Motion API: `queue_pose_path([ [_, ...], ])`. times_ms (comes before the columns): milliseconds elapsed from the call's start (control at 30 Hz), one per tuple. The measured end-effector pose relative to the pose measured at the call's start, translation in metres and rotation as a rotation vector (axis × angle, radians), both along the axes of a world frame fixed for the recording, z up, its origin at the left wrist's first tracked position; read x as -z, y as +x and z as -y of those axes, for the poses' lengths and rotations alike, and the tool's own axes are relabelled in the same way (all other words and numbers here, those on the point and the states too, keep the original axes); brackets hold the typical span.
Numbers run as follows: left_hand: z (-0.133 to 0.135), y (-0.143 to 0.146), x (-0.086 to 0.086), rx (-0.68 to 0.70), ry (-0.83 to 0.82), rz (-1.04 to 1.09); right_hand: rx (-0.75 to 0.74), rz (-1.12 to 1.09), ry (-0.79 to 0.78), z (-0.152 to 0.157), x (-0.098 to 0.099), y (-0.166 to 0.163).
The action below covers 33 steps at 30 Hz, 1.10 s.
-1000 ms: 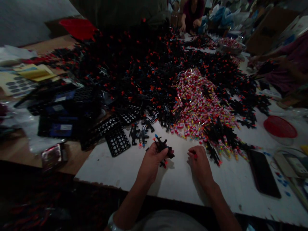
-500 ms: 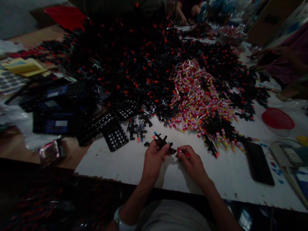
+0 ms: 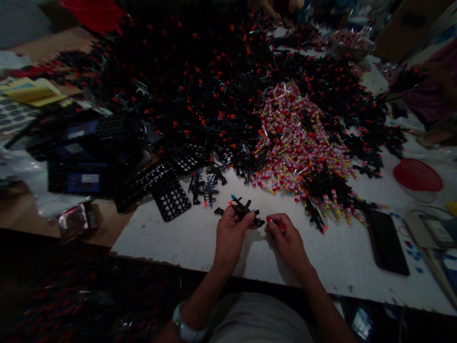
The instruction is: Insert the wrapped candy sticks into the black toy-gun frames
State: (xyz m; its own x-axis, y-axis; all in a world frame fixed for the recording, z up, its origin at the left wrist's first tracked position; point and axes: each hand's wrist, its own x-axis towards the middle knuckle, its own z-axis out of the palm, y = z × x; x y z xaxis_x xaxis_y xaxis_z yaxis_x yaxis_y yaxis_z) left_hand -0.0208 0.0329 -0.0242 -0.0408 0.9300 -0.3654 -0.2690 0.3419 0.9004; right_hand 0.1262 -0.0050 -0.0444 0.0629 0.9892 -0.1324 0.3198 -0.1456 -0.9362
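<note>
Between the fingers and thumb of my left hand [image 3: 230, 238] are black toy guns [image 3: 246, 209] with blue and orange tips; how many is unclear. My right hand [image 3: 287, 240] pinches a small red-capped tube [image 3: 282, 227], mostly covered by the fingers, close to the rear end of the toy guns. Both hands hover over the white tabletop [image 3: 193, 243] near its front edge. A heap of small pink, red and yellow tubes [image 3: 291, 138] lies beyond them. Toy guns with tubes fitted on them [image 3: 333, 195] rest right of my right hand.
A large pile of black toy guns [image 3: 200, 81] fills the back. Black grid trays [image 3: 171, 197] lie on the left. A phone [image 3: 387, 243], a red round basket [image 3: 417, 175] and blue caps [image 3: 416, 257] are on the right. Other people's hands [image 3: 271, 9] work at the far side.
The view has shifted slightly. My hands keep nearly the same pose, with the toy guns and red-capped tube still held close to each other.
</note>
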Motion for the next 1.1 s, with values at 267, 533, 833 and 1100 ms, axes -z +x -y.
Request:
queue_pose_path([
  [267, 0.002, 0.001, -0.001, -0.035, 0.001, -0.071, -0.035, 0.096, 0.045, 0.001, 0.000, -0.007],
  [533, 0.006, -0.002, 0.001, -0.058, 0.009, 0.000, -0.108, 0.150, 0.093, 0.004, -0.001, -0.016],
  [833, 0.003, 0.014, -0.007, 0.095, -0.012, 0.028, 0.033, 0.503, 0.102, 0.013, 0.005, -0.017],
  [1100, -0.005, 0.008, -0.005, 0.277, 0.006, 0.037, -0.067, 0.413, 0.039, 0.004, -0.013, 0.007],
])
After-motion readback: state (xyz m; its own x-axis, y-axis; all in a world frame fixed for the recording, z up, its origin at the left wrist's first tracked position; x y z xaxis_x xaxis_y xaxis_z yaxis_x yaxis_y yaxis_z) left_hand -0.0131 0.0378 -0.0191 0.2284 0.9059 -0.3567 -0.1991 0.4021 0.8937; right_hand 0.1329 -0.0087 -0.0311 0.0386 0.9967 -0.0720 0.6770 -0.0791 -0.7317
